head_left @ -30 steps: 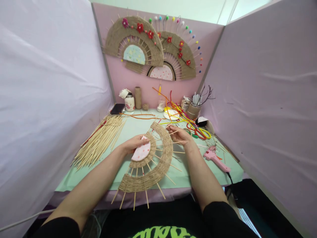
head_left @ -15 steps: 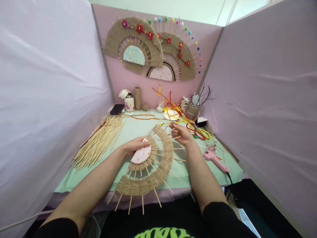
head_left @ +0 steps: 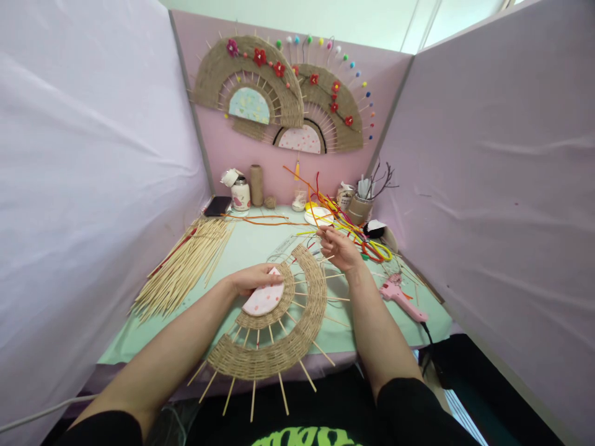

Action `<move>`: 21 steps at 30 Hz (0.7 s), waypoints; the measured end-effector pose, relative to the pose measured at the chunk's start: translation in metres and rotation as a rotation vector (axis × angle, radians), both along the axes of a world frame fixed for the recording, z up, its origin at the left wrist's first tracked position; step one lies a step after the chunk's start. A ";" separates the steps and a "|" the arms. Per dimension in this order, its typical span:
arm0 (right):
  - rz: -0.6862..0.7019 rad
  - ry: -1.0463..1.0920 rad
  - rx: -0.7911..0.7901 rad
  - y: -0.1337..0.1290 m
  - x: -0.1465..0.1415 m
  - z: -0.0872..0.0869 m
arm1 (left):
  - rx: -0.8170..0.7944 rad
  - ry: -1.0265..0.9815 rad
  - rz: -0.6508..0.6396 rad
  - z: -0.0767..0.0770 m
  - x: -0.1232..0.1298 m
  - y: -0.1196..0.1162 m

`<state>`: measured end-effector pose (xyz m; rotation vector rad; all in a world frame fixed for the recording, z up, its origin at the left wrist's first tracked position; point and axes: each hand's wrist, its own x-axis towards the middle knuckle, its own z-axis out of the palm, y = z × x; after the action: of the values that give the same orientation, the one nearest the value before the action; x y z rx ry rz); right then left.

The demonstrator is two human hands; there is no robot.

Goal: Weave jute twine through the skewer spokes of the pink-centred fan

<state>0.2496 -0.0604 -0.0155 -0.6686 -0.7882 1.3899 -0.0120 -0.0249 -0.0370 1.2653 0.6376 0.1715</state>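
Note:
My left hand (head_left: 255, 279) grips a half-round woven fan (head_left: 269, 359) by its pink-dotted white centre (head_left: 264, 300), thumb on top. Two bands of tan twine run round thin sticks, whose bare ends stick out past the outer band. The fan is tilted, its curved side toward me and to the right. Beyond its upper right end, my right hand (head_left: 341, 249) is raised with thumb and fingers pinched together. An orange pipe cleaner (head_left: 312, 204) reaches their tips; I cannot tell whether it or some thin strand is in the pinch.
Loose sticks (head_left: 186, 266) lie on the left near a phone (head_left: 217, 206). Behind are a jar (head_left: 240, 194), a twine spool (head_left: 256, 186) and a white plate (head_left: 318, 216). Coloured pipe cleaners (head_left: 372, 246) and a pink glue gun (head_left: 403, 300) are on the right. Finished fans (head_left: 248, 56) hang behind.
The fan has come slightly down toward me, its lower sticks swinging left. My left hand still grips it. The right hand stays pinched in nearly the same place; the view has shifted a little.

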 end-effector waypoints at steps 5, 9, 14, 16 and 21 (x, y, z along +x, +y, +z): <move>0.029 -0.010 -0.081 0.002 0.000 -0.002 | -0.016 -0.026 -0.019 0.001 0.000 -0.001; 0.100 0.002 -0.159 0.002 -0.001 -0.001 | -0.037 -0.066 -0.025 0.003 0.001 -0.002; 0.202 0.010 -0.204 0.000 -0.007 0.001 | -0.037 -0.084 -0.025 0.005 0.000 -0.003; 0.232 0.013 -0.215 0.000 -0.010 0.002 | -0.038 -0.077 -0.030 0.006 0.000 -0.003; 0.221 -0.072 -0.219 0.001 -0.012 0.000 | -0.062 -0.065 -0.067 0.006 0.000 -0.006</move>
<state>0.2380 -0.0594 -0.0158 -0.8236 -0.7914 1.6778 -0.0118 -0.0309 -0.0307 1.2143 0.5400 0.1359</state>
